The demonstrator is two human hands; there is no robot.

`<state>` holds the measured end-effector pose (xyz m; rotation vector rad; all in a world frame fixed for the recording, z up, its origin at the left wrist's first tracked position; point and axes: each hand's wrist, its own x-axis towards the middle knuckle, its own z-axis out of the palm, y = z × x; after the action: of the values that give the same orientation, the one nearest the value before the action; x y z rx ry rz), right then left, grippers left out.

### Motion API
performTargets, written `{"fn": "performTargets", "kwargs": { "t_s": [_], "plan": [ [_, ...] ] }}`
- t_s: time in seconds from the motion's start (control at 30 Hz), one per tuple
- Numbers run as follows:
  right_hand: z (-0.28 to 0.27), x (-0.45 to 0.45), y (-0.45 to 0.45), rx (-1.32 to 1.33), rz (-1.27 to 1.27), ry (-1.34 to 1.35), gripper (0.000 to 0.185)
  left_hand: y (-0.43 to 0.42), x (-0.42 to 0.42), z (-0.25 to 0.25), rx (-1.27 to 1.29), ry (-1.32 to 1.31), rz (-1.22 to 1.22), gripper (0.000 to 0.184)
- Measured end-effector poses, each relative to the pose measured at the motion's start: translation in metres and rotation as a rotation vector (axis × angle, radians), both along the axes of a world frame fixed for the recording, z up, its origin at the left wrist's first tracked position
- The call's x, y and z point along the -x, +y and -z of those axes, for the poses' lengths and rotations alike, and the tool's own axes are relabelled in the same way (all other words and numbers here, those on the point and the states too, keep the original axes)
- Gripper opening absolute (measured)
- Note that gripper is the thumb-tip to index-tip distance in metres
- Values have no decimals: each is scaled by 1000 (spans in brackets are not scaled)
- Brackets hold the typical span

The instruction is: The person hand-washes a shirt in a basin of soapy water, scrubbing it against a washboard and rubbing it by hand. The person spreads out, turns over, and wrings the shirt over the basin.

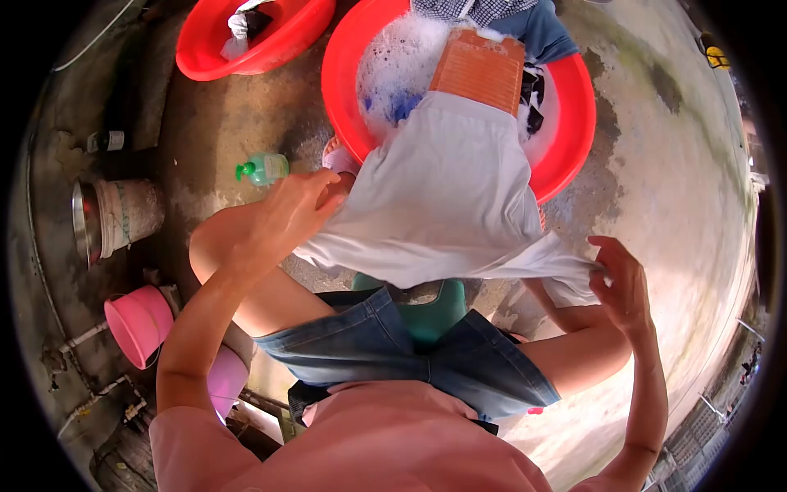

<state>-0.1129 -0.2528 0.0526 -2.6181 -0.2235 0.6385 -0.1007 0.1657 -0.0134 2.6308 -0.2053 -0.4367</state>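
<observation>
A wet, pale grey-white garment (443, 189) is stretched between my two hands, its far end lying over an orange ribbed washboard (479, 70). My left hand (305, 209) is closed at the garment's left edge, with part of the grip hidden behind the fingers. At the opposite side, my right hand (621, 283) pinches a gathered corner between thumb and fingers. The washboard leans in a large red basin (580, 123) of suds. Blue and black cloth sits in the foam, and a blue garment (545, 33) hangs over the basin's far rim.
A second red basin (193, 49) holds a white and black cloth at upper left. A green pump bottle (264, 169) lies on the wet concrete. Along the left wall are a bucket (131, 213) and a pink pail (135, 328). A green stool (430, 316) is beneath me.
</observation>
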Motion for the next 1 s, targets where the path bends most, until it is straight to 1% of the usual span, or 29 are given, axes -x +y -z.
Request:
{"fn": "performTargets", "kwargs": {
  "t_s": [0.03,0.1,0.17,0.23,0.27,0.3,0.37,0.43,0.47,0.5,0.57,0.63,0.67,0.7,0.73,0.77,0.83,0.9,0.93,0.97,1.0],
  "plan": [
    [-12,-25,0,-77,103,-99,15,-3,-22,-15,-9,-30,19,21],
    [-37,-57,-29,-182,264,-323,18,-20,-49,-60,150,-165,14,16],
    [-63,-63,-75,-220,275,-559,32,-38,-53,-103,81,-355,85,14],
    [-77,-53,-104,-242,421,-655,36,-53,-43,-124,76,-422,223,15],
    [-86,-45,-103,-156,332,-603,31,-60,-36,-129,71,-452,291,16],
    [-90,-39,-102,-123,261,-505,23,-68,-28,-118,11,-502,341,18],
    [-69,-30,-91,100,82,-609,9,-87,-12,-83,-33,-504,380,32],
    [-31,-22,-93,341,-64,-604,8,-105,4,-39,-73,-321,408,24],
    [-10,-20,-92,413,-65,-476,9,-112,10,-10,-44,-179,396,22],
    [15,-19,-91,481,-67,-347,9,-117,19,23,-18,-36,384,25],
    [84,-17,-102,432,-63,-307,8,-114,47,108,18,-209,232,40],
    [143,-17,-116,443,-124,-186,7,-107,65,159,111,-182,15,58],
    [159,-18,-118,472,-119,-160,9,-104,71,174,188,-63,-120,68],
    [172,-22,-118,500,-115,-134,11,-102,75,180,264,57,-257,79],
    [177,-25,-114,529,-114,-104,14,-103,76,166,361,184,-392,80],
    [178,-31,-113,527,-46,-116,14,-103,75,150,457,304,-526,82],
    [157,-49,-99,524,102,-145,14,-94,65,129,672,539,-746,85],
    [131,-62,-86,369,182,-430,12,-79,55,121,914,791,-921,89],
    [115,-67,-78,319,214,-515,13,-80,49,110,777,695,-919,76],
    [105,-70,-73,268,244,-599,15,-80,46,109,534,432,-725,69],
    [106,-72,-77,300,123,-748,14,-79,44,109,293,176,-522,62]
  ]
}}
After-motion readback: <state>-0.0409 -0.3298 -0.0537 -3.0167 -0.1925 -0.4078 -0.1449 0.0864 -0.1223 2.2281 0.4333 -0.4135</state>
